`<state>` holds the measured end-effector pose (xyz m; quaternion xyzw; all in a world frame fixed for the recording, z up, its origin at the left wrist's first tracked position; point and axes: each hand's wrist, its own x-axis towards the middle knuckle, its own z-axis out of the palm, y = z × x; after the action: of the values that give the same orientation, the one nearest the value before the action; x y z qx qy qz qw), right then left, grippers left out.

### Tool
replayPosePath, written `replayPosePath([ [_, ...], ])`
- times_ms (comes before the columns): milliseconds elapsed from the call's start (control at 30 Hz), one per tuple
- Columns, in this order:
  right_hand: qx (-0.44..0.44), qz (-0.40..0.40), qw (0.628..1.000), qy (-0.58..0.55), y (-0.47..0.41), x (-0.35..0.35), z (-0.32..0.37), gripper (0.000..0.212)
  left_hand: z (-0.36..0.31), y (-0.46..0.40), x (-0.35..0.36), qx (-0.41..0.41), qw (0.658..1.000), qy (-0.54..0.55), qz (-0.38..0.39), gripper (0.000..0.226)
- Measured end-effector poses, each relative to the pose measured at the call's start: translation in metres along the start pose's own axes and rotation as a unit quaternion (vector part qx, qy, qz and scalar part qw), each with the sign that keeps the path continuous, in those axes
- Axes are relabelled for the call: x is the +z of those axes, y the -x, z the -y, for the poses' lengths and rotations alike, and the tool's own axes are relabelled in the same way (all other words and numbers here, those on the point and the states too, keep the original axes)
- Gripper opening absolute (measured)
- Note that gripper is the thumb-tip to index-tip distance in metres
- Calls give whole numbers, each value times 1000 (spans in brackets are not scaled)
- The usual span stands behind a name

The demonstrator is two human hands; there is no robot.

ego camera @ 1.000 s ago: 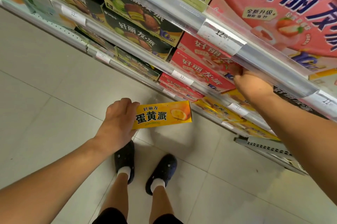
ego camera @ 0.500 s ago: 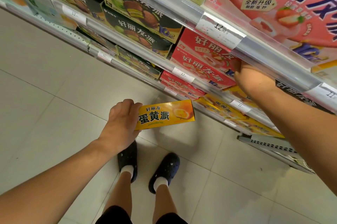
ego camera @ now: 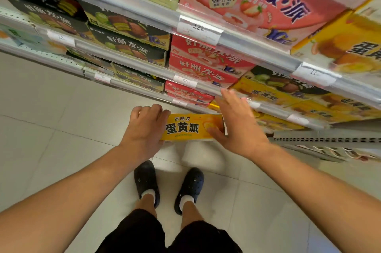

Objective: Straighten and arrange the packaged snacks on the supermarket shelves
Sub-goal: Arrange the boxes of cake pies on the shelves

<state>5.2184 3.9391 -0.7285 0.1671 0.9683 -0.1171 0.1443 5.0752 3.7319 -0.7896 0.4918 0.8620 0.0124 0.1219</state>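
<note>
L hand [ego camera: 144, 129] grips long yellow cardboard snack box [ego camera: 185, 127] in front of shelves, above floor | R hand [ego camera: 237, 123] now off red boxes [ego camera: 202, 67], fingers spread, thumb touching box's R end

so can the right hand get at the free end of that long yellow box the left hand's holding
Probably yes: the open right hand is already at the long yellow box's free end, nothing between them, while the left hand grips the other end.
</note>
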Motion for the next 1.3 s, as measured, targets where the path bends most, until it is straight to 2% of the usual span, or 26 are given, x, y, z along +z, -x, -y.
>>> replayPosePath([
  [100,28,26,999,-14,43,9,-4,96,-38,-18,-24,89,995,-50,-8,67],
  [233,112,-30,993,-18,92,2,-32,95,-93,-40,-48,192,980,-52,-6,63],
  [367,176,-69,982,-20,141,-9,-68,80,-152,-48,-68,229,973,26,29,67],
  [500,200,-69,977,-17,185,-5,-104,66,-210,-47,-72,254,965,15,63,70],
  [600,205,-66,975,-48,213,8,-140,69,-244,-49,-69,295,950,62,80,69],
  [667,228,-55,969,-84,228,17,-170,74,-264,-58,-67,239,949,171,113,78],
  [733,246,-48,962,-110,241,21,-201,76,-278,-75,-58,121,953,266,82,70],
  [800,255,-43,959,-113,248,20,-230,75,-285,-100,-50,64,977,201,30,67],
  [867,252,-48,960,-115,248,15,-252,72,-286,-125,-47,67,994,83,-26,77],
  [933,245,-62,960,-121,246,10,-266,67,-283,-148,-48,85,993,-14,-86,82],
  [967,239,-70,960,-126,245,9,-271,66,-282,-157,-49,79,991,-44,-101,77],
  [1067,228,-82,960,-138,241,10,-276,68,-283,-186,-49,28,989,-112,-89,54],
  [1167,224,-77,961,-146,235,19,-277,72,-280,-205,-48,-21,990,-127,-54,36],
  [1300,219,-87,959,-155,231,30,-278,74,-281,-217,-44,-27,988,-140,-57,15],
])
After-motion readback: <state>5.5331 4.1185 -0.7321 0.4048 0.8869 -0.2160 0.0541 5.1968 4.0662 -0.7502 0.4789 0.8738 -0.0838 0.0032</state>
